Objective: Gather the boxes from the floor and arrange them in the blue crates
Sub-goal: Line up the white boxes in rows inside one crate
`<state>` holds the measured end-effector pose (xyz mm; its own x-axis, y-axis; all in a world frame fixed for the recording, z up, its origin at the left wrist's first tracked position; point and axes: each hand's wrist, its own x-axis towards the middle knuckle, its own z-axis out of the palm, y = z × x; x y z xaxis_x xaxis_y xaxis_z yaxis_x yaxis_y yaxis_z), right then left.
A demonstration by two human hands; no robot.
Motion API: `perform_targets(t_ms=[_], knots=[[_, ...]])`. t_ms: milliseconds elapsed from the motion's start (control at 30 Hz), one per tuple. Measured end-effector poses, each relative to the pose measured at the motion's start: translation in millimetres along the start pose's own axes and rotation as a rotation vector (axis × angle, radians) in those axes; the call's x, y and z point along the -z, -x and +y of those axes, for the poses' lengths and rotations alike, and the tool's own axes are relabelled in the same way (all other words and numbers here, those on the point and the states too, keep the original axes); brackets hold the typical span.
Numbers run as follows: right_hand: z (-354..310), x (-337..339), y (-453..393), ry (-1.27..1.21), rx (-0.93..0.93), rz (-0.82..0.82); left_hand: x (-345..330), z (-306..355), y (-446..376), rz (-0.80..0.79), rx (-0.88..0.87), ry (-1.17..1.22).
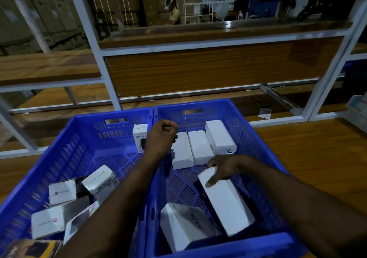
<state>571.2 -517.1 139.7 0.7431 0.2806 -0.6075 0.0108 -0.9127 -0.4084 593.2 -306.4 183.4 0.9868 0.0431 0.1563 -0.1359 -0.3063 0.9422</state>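
- The long white rectangular cardboard box (226,200) is lying at a slant on the floor of the right blue perforated plastic crate (254,130), toward 5 o'clock of centre.
- The right hand (224,170) is gripping the box's far end, thumb on top and fingers curled round the edge.
- The left hand (161,136) is hovering over the wall between the crates, curled into a fist and holding nothing.
- Three similar white boxes (200,146) are standing side by side at 12 o'clock; swinging the held box parallel beside them would likely keep the row tight.
- The left blue crate (83,138) is holding loosely heaped printed white cartons (61,192) at 7 o'clock.
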Motion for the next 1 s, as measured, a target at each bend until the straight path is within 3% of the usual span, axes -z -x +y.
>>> perform_targets(t_ms=[233, 367, 500, 633, 900, 1000], knots=[[9.1, 15.6, -3.6, -0.450, 0.127, 0.495, -5.3, 6.6, 7.6, -0.136, 0.046, 0.036], [8.8, 23.4, -5.5, -0.658, 0.089, 0.628, -15.6, 3.7, 13.9, -0.330, 0.201, -0.014], [9.1, 25.5, -7.7, -0.966, 0.053, 0.616, -21.2, -0.6, 19.4, -0.492, 0.326, -0.124], [8.1, 26.8, -8.0, -1.272, 0.059, 0.523, -18.5, -2.4, 17.7, -0.538, 0.342, -0.144], [4.5, 17.2, -15.7, -1.413, 0.011, 0.434, -17.3, 0.0, 16.4, -0.562, 0.473, 0.111], [2.3, 13.5, -17.7, -1.454, 0.053, 0.342, -17.7, 6.9, 19.9, -0.486, 0.467, 0.135]])
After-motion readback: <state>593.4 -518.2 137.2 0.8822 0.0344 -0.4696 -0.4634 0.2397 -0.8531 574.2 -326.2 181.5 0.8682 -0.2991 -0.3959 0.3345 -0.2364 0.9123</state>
